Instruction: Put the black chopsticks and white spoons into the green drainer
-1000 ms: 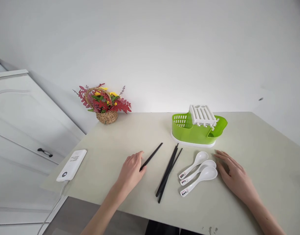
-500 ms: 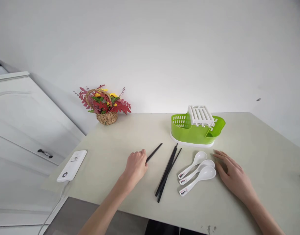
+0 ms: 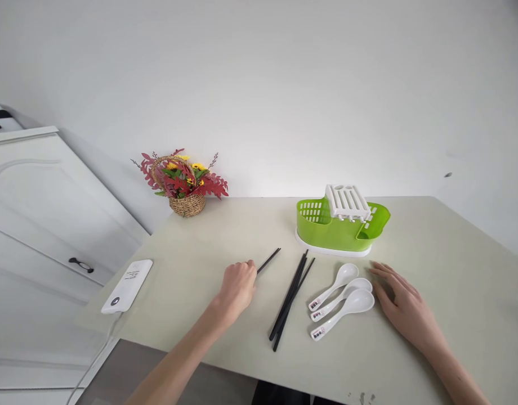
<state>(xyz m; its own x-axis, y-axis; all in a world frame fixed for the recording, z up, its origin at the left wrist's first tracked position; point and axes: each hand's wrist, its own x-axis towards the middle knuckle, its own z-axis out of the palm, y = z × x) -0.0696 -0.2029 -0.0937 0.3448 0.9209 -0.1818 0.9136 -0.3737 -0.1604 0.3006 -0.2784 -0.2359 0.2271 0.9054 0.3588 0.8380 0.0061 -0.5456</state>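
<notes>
My left hand (image 3: 237, 285) is closed round the near end of a single black chopstick (image 3: 269, 260) on the pale table (image 3: 208, 242); the stick's far end points up and right. A bundle of black chopsticks (image 3: 291, 298) lies just right of it. Three white spoons (image 3: 341, 301) lie side by side with bowls to the right. My right hand (image 3: 405, 306) rests flat on the table, fingers stretched out, beside the spoon bowls. A green cutlery holder with a white slotted insert (image 3: 341, 222) stands behind the spoons.
A wicker basket of red and yellow flowers (image 3: 183, 183) stands at the back left against the wall. A white power bank (image 3: 127, 285) with a cable lies at the table's left edge. A white cabinet door (image 3: 39, 225) is to the left.
My left hand has slid up along the single chopstick and closed round it, covering more of its length. The right hand has stayed flat by the spoons.
</notes>
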